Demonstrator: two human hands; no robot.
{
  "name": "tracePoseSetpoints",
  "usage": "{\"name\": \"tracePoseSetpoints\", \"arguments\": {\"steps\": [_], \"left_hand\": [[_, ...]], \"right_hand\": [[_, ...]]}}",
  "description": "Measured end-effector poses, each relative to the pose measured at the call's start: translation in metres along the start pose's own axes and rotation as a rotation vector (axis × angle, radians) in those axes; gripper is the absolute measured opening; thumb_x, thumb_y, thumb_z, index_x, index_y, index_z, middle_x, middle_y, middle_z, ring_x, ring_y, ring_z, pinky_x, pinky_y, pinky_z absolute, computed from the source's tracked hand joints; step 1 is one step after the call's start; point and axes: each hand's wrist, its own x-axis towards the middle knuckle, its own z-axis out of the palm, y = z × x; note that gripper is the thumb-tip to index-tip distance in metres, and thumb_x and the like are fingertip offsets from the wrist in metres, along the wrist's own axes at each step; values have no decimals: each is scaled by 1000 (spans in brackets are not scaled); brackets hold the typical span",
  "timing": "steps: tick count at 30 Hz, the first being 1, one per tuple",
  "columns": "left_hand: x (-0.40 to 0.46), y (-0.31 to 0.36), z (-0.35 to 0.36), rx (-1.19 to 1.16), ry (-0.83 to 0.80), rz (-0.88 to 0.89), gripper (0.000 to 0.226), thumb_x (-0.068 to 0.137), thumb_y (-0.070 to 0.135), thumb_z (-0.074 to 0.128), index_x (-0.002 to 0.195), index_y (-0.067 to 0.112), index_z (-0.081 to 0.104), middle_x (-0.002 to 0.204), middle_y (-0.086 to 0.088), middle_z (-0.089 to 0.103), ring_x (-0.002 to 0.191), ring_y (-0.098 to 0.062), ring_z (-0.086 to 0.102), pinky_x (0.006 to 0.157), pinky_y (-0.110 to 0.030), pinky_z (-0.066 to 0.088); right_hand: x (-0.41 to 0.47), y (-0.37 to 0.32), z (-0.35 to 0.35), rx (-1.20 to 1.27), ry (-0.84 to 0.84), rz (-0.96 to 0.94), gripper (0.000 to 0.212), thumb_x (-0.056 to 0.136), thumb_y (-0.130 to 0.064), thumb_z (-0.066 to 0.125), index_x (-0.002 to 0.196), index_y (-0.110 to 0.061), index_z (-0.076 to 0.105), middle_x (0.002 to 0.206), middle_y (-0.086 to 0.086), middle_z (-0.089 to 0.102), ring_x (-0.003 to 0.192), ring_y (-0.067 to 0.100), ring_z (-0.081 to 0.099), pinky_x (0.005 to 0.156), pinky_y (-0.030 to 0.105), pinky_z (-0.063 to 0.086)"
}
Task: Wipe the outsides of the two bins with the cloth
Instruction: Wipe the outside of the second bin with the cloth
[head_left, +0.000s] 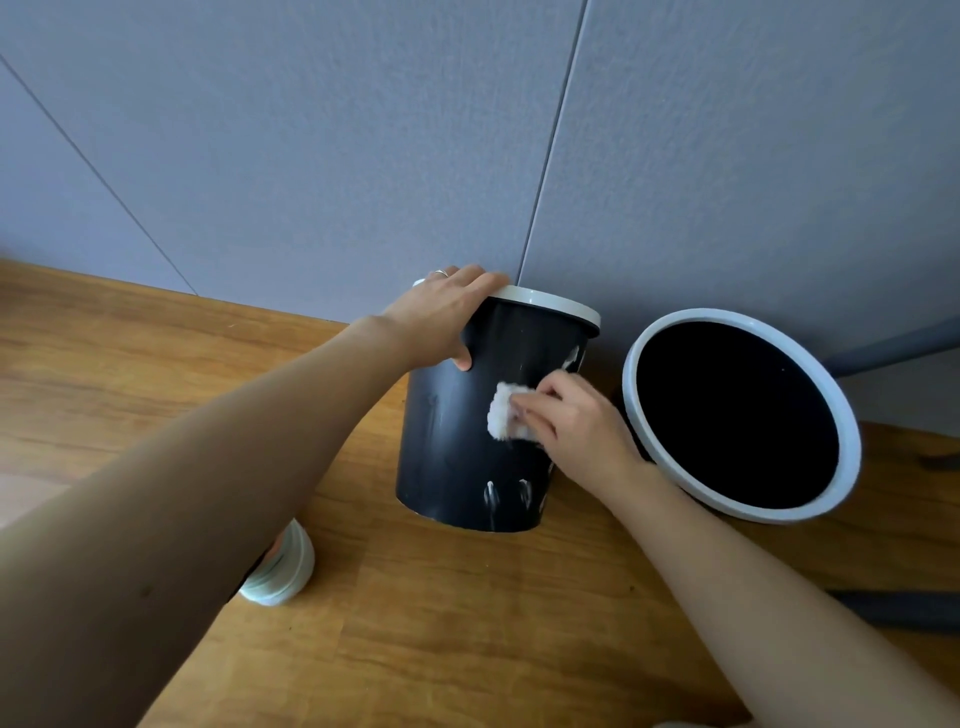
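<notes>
Soft even light, wide-angle edge bowing, perhaps slight blur.

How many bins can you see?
2. One black bin stands near the wall, gripped at its rim by the left hand while the right hand rubs the cloth on its side. The other bin is just right of it, tilted toward the camera.

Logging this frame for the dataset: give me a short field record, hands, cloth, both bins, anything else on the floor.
left hand: grips the rim of the left bin, thumb on its side
right hand: presses the cloth on that bin's side
left bin: black, pale rim, white smears low on the wall
right bin: untouched, open mouth faces the camera
other: a pale jar on the wood floor, partly behind the left forearm
</notes>
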Motion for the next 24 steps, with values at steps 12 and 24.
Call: {"name": "tracePoseSetpoints", "arguments": {"steps": [12,24], "left_hand": [[0,-1,2,14,20,18,96,58,23,89,137,21,34,126,-5,47,116,-30,44,94,-43,41],[-2,-5,2,4,27,10,97,58,22,90,137,21,34,125,-4,47,113,-29,44,92,-36,38]], "right_hand": [[-56,-26,25,-61,-281,-123,15,85,-13,69,100,-13,67,89,3,54,75,15,55,58,24,55],[-34,-19,22,-3,-119,0,12,92,-16,60,101,-11,66,91,4,50,76,12,47,64,21,49]]}}
